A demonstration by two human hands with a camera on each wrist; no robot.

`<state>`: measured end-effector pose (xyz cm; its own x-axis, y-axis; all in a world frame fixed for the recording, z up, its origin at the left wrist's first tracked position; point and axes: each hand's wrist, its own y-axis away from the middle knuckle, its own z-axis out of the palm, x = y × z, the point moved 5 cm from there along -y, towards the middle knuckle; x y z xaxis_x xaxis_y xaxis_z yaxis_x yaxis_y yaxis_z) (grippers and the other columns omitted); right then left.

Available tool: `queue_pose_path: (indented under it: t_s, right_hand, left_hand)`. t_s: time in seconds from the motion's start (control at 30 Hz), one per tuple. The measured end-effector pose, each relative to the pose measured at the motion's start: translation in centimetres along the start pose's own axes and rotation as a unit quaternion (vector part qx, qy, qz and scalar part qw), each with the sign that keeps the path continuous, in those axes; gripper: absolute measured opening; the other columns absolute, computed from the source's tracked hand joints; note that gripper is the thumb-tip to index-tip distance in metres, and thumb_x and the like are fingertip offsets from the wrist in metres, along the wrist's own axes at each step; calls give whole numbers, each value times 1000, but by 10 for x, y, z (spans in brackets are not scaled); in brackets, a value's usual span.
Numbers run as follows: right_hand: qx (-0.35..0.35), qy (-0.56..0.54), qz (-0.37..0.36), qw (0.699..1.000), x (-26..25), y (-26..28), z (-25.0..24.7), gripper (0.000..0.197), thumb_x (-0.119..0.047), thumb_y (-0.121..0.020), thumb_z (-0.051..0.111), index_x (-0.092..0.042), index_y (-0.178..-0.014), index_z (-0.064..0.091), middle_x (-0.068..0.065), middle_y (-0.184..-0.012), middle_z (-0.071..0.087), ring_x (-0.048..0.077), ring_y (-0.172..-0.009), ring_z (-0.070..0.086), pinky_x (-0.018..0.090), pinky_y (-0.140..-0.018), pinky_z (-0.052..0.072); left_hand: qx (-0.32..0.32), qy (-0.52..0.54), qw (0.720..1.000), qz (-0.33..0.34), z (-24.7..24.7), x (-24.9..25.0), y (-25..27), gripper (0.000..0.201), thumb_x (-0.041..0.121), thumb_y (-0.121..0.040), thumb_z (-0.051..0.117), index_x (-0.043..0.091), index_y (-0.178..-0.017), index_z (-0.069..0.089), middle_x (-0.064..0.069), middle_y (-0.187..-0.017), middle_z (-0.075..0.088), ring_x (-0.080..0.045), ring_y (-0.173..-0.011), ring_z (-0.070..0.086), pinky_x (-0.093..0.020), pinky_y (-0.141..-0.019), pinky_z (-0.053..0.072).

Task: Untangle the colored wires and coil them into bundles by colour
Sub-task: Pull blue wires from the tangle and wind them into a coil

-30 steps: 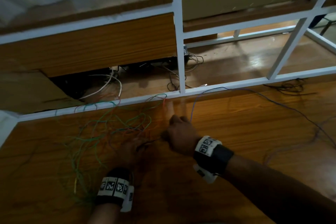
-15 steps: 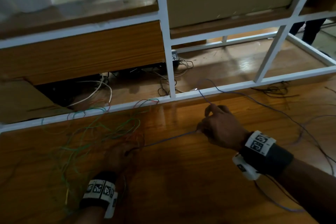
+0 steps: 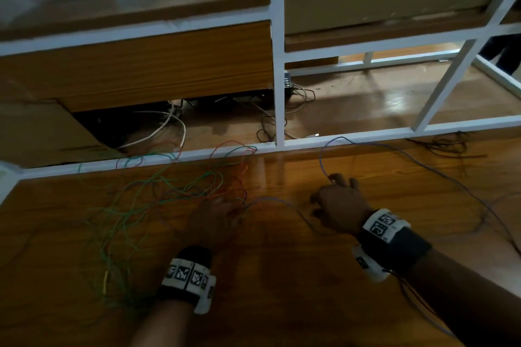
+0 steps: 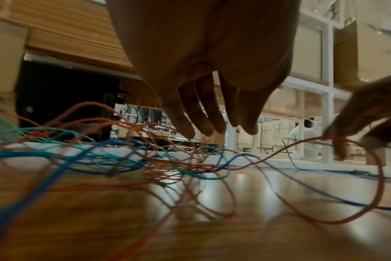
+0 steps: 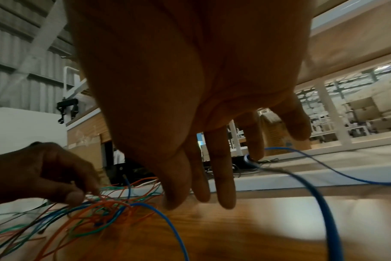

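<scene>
**Blue wire drawn clear of the knot, right hand now re-reaching**

The blue wire (image 3: 284, 201) is where the action is. Half a second ago you had it pinched and stretched taut between your hands; now it sags in a slack arc at centre frame, running from the tangle (image 3: 174, 197) toward your right wrist. Your right hand (image 3: 339, 210) has slid back a touch toward the middle, and its fingers have loosened. In the right wrist view they hang nearly straight, tips down by the wooden tabletop (image 3: 310, 290), with the blue wire looped round one fingertip, so it's hooked, not gripped. That reads to me as a regrip: a length has come free, and you're going in for the next pull.

Your left hand (image 3: 214, 220) sits at the right edge of the tangle, centre-left of the head view. There it's dark and blurred, and I can't tell its grip. The right wrist view settles it: thumb and fingers are curled down, pinching the orange and green strands at lower left, holding the knot while blue slides out.

The left wrist view adds what the head view misses: blue still threads through orange and green low in the pile, and a big orange loop (image 4: 337, 180) arcs out to the right. No coil started yet, as far as I can see.
</scene>
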<state>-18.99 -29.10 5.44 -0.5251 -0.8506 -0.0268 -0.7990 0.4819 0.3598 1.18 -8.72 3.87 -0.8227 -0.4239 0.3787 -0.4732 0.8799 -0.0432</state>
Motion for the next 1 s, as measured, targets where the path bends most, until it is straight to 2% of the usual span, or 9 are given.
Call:
queue_pose_path:
  t_s: [0.13,0.23,0.4,0.5,0.6,0.67,0.77,0.83,1.0]
  right_hand:
    - [34,-16,-59,998,-42,-25,-11,35,-39,-97,60,-24,-129,62,3,-136,63,39,-149,25,64,-117,23]
    - [17,-41,-88,995,-74,-48,-4,33,-38,-99,56,-22,-128,60,9,-131,64,38,-138,39,58,-109,33]
    - [-8,-81,-126,989,-95,-53,-2,22,-29,-97,56,-21,-112,71,11,-110,69,37,-116,51,47,-92,46]
    - [-26,-76,-150,986,-91,-42,-15,30,-33,-85,53,-19,-108,67,13,-102,67,36,-107,50,45,-82,47]
    - [-5,-92,-182,979,-84,-29,-39,35,-32,-75,48,-20,-104,64,11,-99,66,31,-99,49,43,-78,47]
    - [35,-82,-186,978,-75,-22,-57,18,-19,-79,59,-22,-97,61,5,-95,66,23,-92,43,38,-73,42]
    - [84,-73,-183,977,-60,-14,-76,18,-16,-73,62,-24,-89,61,-2,-83,65,22,-88,50,38,-70,47]
    - [103,-76,-187,974,-54,-5,-86,16,-15,-72,61,-25,-85,60,-4,-78,63,20,-84,47,40,-70,48]
    - [132,-31,-182,974,-48,13,-99,16,-16,-84,65,-28,-95,61,-6,-89,62,13,-89,33,35,-74,30]
  left_hand:
    - [24,0,1000,4,-1,14,-10,45,59,-83,54,31,-114,69,5,-119,64,-17,-98,64,-32,-80,55]
    - [35,-3,999,21,-2,31,-19,37,40,-86,70,27,-120,68,2,-127,63,-20,-103,65,-23,-85,43]
    - [-101,41,994,-2,26,37,-31,33,36,-92,50,23,-114,70,-1,-124,65,-23,-107,63,-35,-91,50]
    - [-113,50,992,-1,32,35,-28,33,35,-91,50,19,-105,74,-5,-112,71,-25,-98,65,-35,-89,51]
    - [-71,42,997,14,31,21,-26,31,25,-86,54,17,-107,75,-9,-109,73,-29,-98,66,-38,-93,51]
    - [-12,16,1000,12,27,8,-27,36,33,-86,49,20,-108,74,-6,-107,73,-31,-101,64,-40,-91,51]
    - [61,-4,998,21,17,-3,-28,37,43,-90,45,25,-104,75,2,-107,73,-29,-102,61,-41,-88,51]
    - [85,13,996,9,8,-13,-27,36,46,-89,49,27,-101,76,6,-105,73,-28,-100,62,-44,-86,51]
    - [87,-45,995,-11,-2,-21,-20,44,59,-84,45,32,-101,76,9,-105,73,-28,-102,61,-50,-87,49]
